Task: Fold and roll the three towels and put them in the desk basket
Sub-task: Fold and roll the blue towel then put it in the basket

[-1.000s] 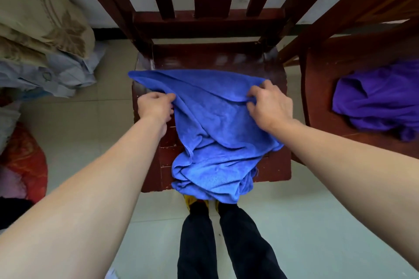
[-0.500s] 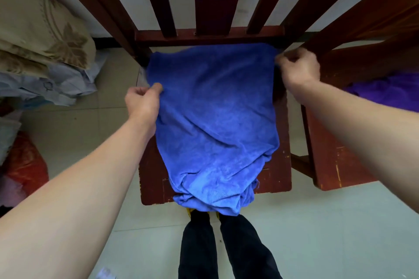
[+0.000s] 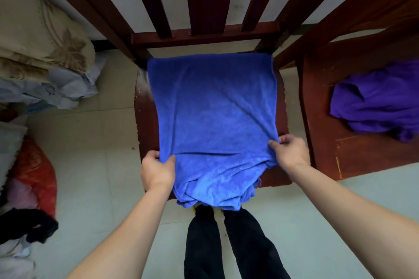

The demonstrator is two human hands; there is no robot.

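Lying along the chair seat (image 3: 145, 118), blue towel (image 3: 215, 115) points toward backrest (image 3: 204, 37).

1. The left forearm (image 3: 118, 233) is bare along all the length that shows, from the near edge of the view to the wrist.
2. The right forearm (image 3: 353, 206) is bare in the same way.
3. The left hand (image 3: 157, 171) and the right hand (image 3: 290, 152) are bare too.
4. The black trousers (image 3: 201, 249) are plain and matte, with soft lengthwise folds. Both legs show in the near middle, and they are rather loose.
5. At the far ends of the trouser legs a little yellow footwear (image 3: 194, 208) shows. It is too small to tell which kind.
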